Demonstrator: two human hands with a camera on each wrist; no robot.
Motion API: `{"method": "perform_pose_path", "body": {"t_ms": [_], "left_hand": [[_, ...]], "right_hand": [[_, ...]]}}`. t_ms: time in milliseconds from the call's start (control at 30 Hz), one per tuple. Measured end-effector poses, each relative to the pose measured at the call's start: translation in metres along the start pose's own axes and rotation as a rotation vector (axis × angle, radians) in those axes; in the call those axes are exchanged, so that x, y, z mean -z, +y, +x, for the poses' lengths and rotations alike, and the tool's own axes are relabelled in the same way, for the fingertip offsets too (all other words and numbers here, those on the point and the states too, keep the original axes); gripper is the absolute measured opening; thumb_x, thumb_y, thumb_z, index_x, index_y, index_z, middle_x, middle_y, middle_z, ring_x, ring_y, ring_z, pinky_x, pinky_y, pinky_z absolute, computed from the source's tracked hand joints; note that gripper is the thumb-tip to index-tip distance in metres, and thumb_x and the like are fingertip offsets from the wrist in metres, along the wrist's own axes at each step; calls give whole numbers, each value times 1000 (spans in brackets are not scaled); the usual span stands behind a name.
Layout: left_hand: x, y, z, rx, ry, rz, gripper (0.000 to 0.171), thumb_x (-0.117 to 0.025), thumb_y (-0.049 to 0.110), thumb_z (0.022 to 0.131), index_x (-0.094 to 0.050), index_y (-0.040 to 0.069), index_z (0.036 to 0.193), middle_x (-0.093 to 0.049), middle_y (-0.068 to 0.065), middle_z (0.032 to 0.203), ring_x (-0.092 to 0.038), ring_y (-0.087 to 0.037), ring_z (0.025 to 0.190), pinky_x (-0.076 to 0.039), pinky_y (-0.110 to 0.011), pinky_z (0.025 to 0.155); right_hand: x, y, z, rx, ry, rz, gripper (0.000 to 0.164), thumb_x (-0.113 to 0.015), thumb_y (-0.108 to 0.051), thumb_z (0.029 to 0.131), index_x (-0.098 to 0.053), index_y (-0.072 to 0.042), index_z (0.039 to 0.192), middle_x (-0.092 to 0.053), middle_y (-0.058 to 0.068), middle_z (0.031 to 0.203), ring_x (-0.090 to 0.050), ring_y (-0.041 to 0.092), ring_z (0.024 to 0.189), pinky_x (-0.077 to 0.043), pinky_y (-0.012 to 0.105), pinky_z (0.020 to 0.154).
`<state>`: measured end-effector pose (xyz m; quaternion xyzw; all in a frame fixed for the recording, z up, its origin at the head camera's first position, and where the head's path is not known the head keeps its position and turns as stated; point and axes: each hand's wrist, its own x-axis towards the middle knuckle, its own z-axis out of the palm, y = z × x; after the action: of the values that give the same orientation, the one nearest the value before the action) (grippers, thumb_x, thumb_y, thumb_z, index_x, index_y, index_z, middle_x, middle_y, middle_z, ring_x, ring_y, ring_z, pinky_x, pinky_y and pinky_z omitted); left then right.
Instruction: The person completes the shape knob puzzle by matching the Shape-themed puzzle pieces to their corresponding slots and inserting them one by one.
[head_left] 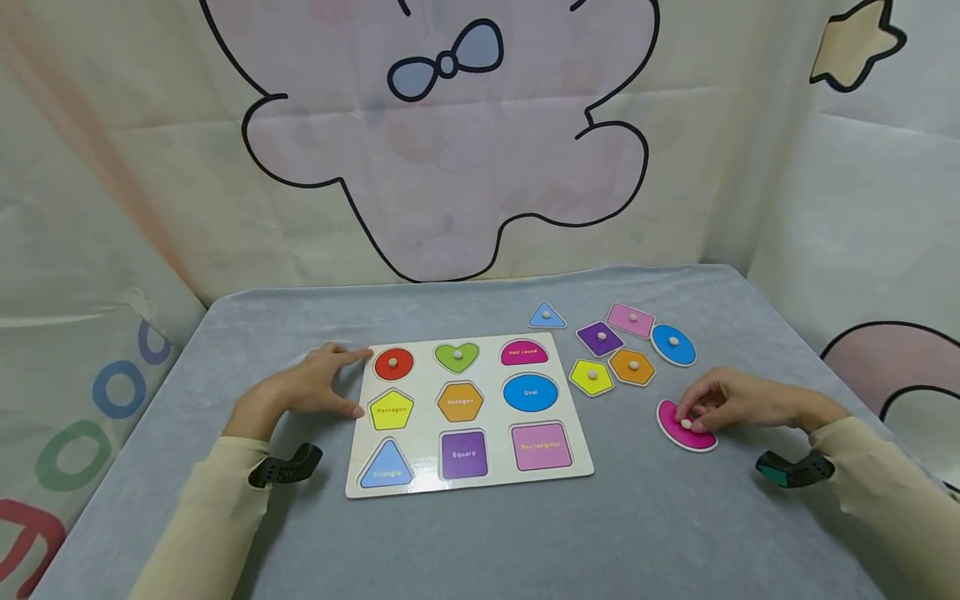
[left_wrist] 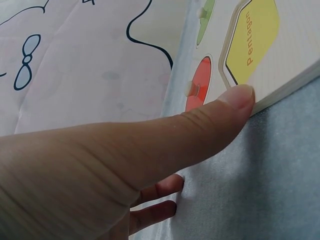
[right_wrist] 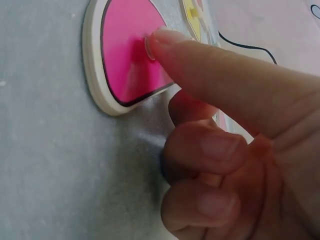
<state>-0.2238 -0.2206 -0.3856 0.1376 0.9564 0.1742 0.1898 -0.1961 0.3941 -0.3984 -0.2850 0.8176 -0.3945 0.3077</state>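
A white shape-puzzle board (head_left: pixel 426 442) lies on the table, with red circle (head_left: pixel 393 364) and green heart (head_left: pixel 450 357) pieces seated in it. My left hand (head_left: pixel 311 385) rests at its left side, index finger at the top corner. The left wrist view shows the thumb (left_wrist: pixel 200 120) touching the board's edge beside the word Pentagon. To the right of the board, my right hand (head_left: pixel 738 402) pinches the small knob of a magenta half-round puzzle piece (head_left: pixel 670 423). That piece (right_wrist: pixel 127 30) is close above or on the cloth; I cannot tell which.
Several knobbed pieces lie right of and behind the board: a blue triangle (head_left: pixel 542 318), purple square (head_left: pixel 594 341), pink rectangle (head_left: pixel 623 316), blue oval (head_left: pixel 667 348), yellow pentagon (head_left: pixel 583 379) and orange hexagon (head_left: pixel 624 371). Grey-blue cloth (head_left: pixel 480 542) covers the table; printed curtains (head_left: pixel 480 242) hang behind.
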Motion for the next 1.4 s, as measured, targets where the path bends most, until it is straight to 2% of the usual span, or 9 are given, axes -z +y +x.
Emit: {"method": "perform_pose_path", "body": {"t_ms": [233,433,567,733,867,1033,1267,1400], "left_hand": [[0,0,0,0,6,-2,101,-88,40,75,-35,17,158,-32,-31,154,-34,-49,138,-39,-70,108],[0,0,0,1,10,5,101,-89,40,75,-36,17,158,-33,-31,154,-35,-48,137,-39,-70,108],[0,0,-1,-7,16,11,101,-89,39,75,-36,16,158,-33,-31,154,-36,-49,137,-39,-70,108],[1,0,0,-2,21,13,100,-88,40,75,-36,17,158,-33,-31,154,-35,-49,137,-39,-70,108],[-1,-1,1,5,14,13,102,-89,42,74,-36,18,158,-33,-30,154,-36,-48,138,-40,-70,108],[-3,-3,2,-11,26,12,102,-89,42,74,-37,18,158,-35,-30,154,-37,-47,136,-40,-69,108],[-4,-3,1,-3,20,11,101,-89,42,74,-37,18,158,-33,-30,154,-35,-48,137,-39,-69,109],[-3,-2,2,-4,23,14,101,-88,42,75,-37,18,158,-33,-30,154,-35,-47,137,-39,-69,109]], "right_hand": [[-1,-3,2,-10,33,3,11,-66,-7,95,-72,-8,104,-45,16,70,-52,17,65,-43,26,56],[0,-9,6,-3,98,16,15,-67,-6,95,-68,-3,109,-50,12,72,-54,18,69,-46,25,58],[0,-14,14,-33,188,2,19,-68,-8,95,-66,1,112,-53,6,73,-54,17,71,-45,21,56],[-3,-20,28,-105,329,-42,22,-70,-15,95,-69,-2,113,-64,-3,83,-55,12,77,-47,19,59],[-8,-22,38,-127,417,-61,24,-72,-18,94,-71,-3,112,-62,-3,79,-54,13,74,-46,21,58],[-11,-28,50,-121,479,-63,25,-73,-21,94,-71,-2,111,-52,-3,72,-51,11,69,-41,22,55],[-13,-34,67,-92,522,-80,22,-74,-23,93,-72,-5,104,-60,4,73,-53,12,66,-44,22,56],[-15,-37,74,-96,543,-90,24,-72,-23,94,-71,-3,108,-61,6,77,-54,12,70,-45,22,56]]}}
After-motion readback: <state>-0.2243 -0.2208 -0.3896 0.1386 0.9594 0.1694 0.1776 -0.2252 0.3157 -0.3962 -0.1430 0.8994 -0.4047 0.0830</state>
